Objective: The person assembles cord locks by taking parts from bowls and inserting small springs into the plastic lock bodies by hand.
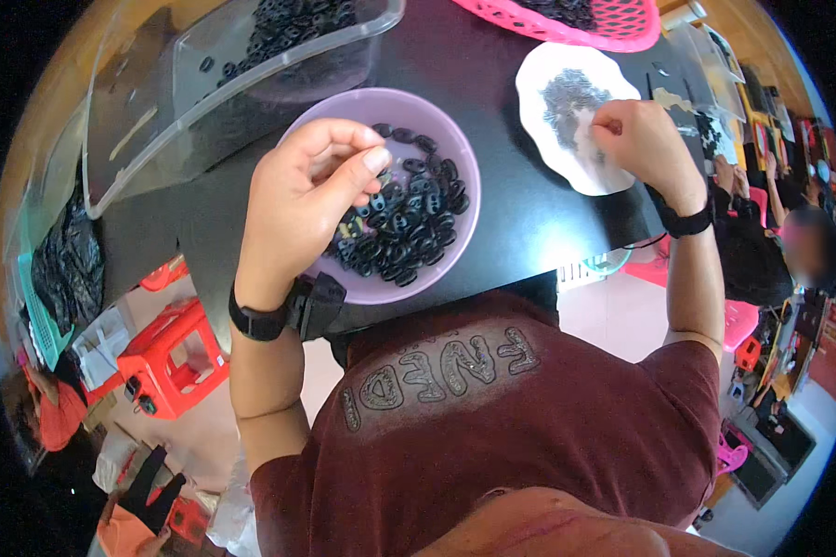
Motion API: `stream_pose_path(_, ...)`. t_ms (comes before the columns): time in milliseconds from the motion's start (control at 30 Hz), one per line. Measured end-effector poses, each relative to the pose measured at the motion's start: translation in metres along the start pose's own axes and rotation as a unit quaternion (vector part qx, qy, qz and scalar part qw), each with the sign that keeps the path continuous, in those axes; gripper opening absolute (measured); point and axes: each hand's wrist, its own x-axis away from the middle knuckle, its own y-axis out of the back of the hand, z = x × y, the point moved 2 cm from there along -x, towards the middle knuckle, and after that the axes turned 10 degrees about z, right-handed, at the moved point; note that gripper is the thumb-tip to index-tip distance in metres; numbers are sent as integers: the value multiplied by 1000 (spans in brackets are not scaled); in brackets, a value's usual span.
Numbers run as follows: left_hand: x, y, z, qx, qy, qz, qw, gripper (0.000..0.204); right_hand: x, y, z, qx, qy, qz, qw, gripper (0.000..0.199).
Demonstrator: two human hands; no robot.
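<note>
My left hand point(297, 190) is closed above the left side of a round lilac bowl point(474, 186), thumb and forefinger pressed together. What sits between those fingertips, if anything, is too small to make out. Many small black oval pieces with holes point(418, 218) fill the bottom of the bowl, with a few yellowish bits among them. Over the right edge of a white scalloped plate point(541, 139), the fingers of my right hand point(652, 144) are curled in a pinch. A heap of tiny dark metallic bits point(571, 97) lies on that plate. The right fingertips are partly hidden.
A large clear plastic bin point(251, 82) with more black pieces stands at the far left of the dark table point(506, 241). A pink mesh basket point(627, 20) is at the far edge. Red stools point(172, 357) stand left; other people sit at both sides.
</note>
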Motion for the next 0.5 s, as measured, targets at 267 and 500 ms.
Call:
stream_pose_path(267,-2,12,5,-216,-34,-22,976,15,-6,0,-7,7,4,20,1000,15)
stream_pose_path(500,-5,11,13,-434,-115,32,893,23,4,11,3,-124,-79,-5,989,9)
